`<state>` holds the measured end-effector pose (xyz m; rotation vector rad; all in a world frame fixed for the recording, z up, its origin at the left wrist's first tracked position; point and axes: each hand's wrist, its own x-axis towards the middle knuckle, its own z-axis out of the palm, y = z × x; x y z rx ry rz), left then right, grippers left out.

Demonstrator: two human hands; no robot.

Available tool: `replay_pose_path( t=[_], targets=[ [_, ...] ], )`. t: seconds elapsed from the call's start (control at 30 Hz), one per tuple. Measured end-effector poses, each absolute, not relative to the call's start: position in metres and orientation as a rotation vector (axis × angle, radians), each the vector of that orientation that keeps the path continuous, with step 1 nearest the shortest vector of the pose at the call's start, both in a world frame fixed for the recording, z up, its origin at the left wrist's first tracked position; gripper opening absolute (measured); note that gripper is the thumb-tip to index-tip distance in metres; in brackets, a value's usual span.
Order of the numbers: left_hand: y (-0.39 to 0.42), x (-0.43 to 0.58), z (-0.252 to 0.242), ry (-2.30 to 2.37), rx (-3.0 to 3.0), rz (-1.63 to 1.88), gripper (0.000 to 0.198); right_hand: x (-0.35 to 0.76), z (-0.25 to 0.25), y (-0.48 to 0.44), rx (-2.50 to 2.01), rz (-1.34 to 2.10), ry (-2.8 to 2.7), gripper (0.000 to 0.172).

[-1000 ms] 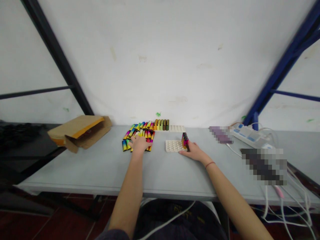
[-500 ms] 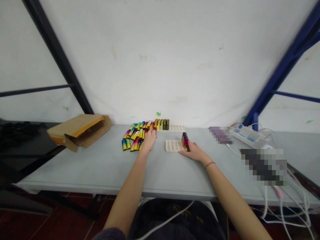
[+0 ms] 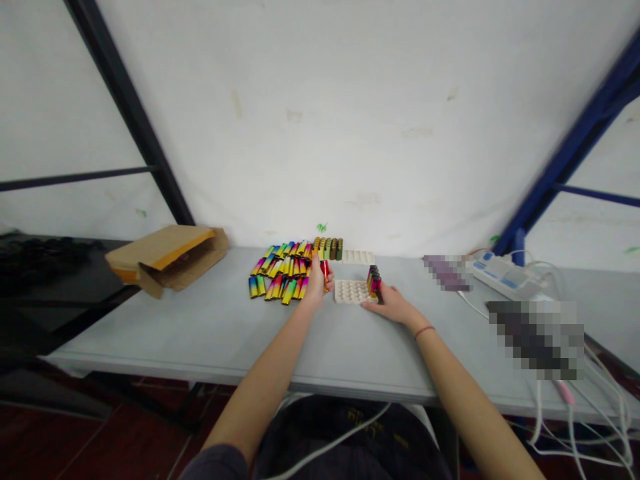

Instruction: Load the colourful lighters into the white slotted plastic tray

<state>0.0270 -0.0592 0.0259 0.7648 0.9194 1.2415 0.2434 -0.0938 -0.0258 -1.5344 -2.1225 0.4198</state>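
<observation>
A heap of rainbow-coloured small cylinders [image 3: 280,277] lies on the grey table [image 3: 210,333]. My left hand [image 3: 316,285] is closed round one of them, a red and yellow cylinder [image 3: 325,272], just left of a white holed tray [image 3: 350,291]. My right hand [image 3: 393,303] rests at the tray's right edge, its fingers against a few upright cylinders [image 3: 373,280] standing in the tray. Whether it grips them is unclear.
A second white tray [image 3: 358,257] with a row of upright cylinders [image 3: 329,247] stands by the wall. An open cardboard box [image 3: 165,257] lies at the left. A power strip [image 3: 503,273] and cables [image 3: 565,400] occupy the right side. Dark and blue frame bars flank the table.
My left hand left the heap and moved right toward the white tray, now holding one cylinder. My right hand stayed by the tray.
</observation>
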Motion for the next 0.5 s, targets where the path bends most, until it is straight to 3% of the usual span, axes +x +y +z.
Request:
replay_pose_path(
  t=[0.5],
  targets=[
    [-0.052, 0.040, 0.010, 0.941, 0.599, 1.410, 0.044, 0.244, -0.027, -0.094, -1.537, 0.412, -2.115, 0.061]
  ],
)
